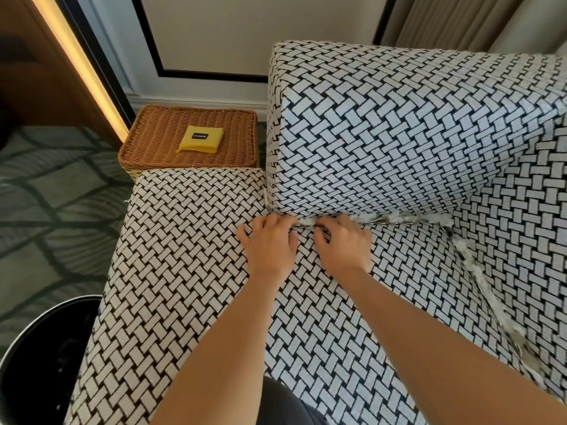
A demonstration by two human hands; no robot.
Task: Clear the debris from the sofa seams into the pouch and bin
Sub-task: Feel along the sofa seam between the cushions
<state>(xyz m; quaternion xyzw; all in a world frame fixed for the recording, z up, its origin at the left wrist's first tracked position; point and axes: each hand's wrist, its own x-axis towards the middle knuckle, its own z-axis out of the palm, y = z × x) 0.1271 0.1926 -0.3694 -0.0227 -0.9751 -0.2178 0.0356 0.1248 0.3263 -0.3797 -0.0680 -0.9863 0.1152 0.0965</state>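
Note:
White fluffy debris (307, 222) lies in the back seam of the woven-pattern sofa (190, 271), between my two hands. More debris (399, 217), with some shiny grey bits, fills the seam further right, and a strip of debris (478, 274) runs down the right side seam. My left hand (270, 245) rests on the seat cushion with its fingertips at the seam. My right hand (345, 243) has its fingers curled into the seam, pinching at the white debris. A yellow pouch (198, 139) lies on a wicker basket. The black bin (46, 357) stands at the lower left.
The wicker basket (159, 148) stands on the floor behind the sofa's left end, against the wall. Green patterned carpet (52, 210) covers the floor on the left. Curtains (460, 19) hang behind the sofa back.

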